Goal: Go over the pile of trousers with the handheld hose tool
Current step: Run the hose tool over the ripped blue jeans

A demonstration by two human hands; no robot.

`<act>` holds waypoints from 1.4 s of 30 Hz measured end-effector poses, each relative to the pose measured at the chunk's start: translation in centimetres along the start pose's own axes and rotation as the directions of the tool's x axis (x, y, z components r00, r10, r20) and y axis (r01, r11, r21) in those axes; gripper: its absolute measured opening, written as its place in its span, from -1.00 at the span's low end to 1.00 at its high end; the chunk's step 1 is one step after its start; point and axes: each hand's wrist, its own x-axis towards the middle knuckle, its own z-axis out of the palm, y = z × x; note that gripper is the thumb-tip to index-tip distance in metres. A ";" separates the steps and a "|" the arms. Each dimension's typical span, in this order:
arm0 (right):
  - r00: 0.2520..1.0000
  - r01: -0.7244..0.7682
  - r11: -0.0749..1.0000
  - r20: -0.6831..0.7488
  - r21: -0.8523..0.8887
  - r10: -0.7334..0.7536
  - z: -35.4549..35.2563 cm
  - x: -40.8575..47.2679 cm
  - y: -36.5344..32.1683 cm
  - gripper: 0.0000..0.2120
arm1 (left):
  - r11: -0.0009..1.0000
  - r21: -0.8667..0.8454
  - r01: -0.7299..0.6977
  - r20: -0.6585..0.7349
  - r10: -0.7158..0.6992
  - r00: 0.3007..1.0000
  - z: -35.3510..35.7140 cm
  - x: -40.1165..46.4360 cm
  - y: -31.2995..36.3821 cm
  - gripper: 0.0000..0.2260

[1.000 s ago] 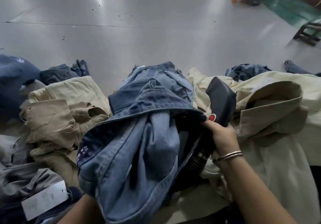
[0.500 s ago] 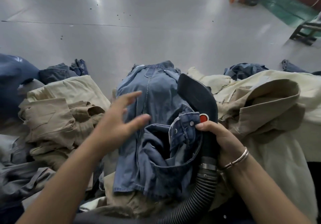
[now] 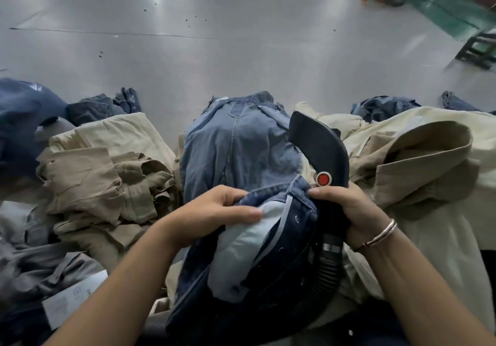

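Head view: the person's left hand (image 3: pixel 214 211) curls its fingers round the waistband of the jeans (image 3: pixel 241 152), thumb laid over the pale inner lining – the grip is closed on the denim. The right hand (image 3: pixel 346 209) wraps the handle of the hose tool (image 3: pixel 319 144), its thumb also pinching the waistband edge just below the red button (image 3: pixel 323 178); a bangle (image 3: pixel 381 234) sits on that wrist. The tool's dark flat head points away from the person, resting along the right side of the jeans. Its ribbed hose (image 3: pixel 319 284) runs down from the handle and curves under the folded denim. The jeans lie in the middle of the pile, lengthwise away from the person, waistband turned up near the body. Khaki trousers (image 3: pixel 107 174) are heaped to the left, cream trousers (image 3: pixel 429 158) to the right – both touching the jeans. Dark blue garments (image 3: pixel 24 120) lie at far left. A white tag (image 3: pixel 72 300) shows at lower left. Beyond the pile stretches the grey surface (image 3: pixel 241 37).
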 end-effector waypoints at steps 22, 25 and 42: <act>0.992 0.112 0.981 -0.047 -0.162 -0.121 1.8 -3.3 0.6 -0.58 | 0.767 -0.534 -0.356 -0.424 0.121 0.897 1.4 0.4 -0.9 -0.48; 0.994 0.083 0.980 0.089 -0.183 -0.067 3.0 -4.6 1.4 -0.62 | 0.800 -0.437 -0.411 -0.495 0.167 0.853 1.7 0.3 -1.6 -0.36; 0.994 0.094 0.979 -0.036 -0.183 -0.102 2.0 -3.7 0.2 -0.42 | 0.533 -0.839 -0.110 -0.314 -0.310 0.897 1.5 0.2 -3.9 -0.46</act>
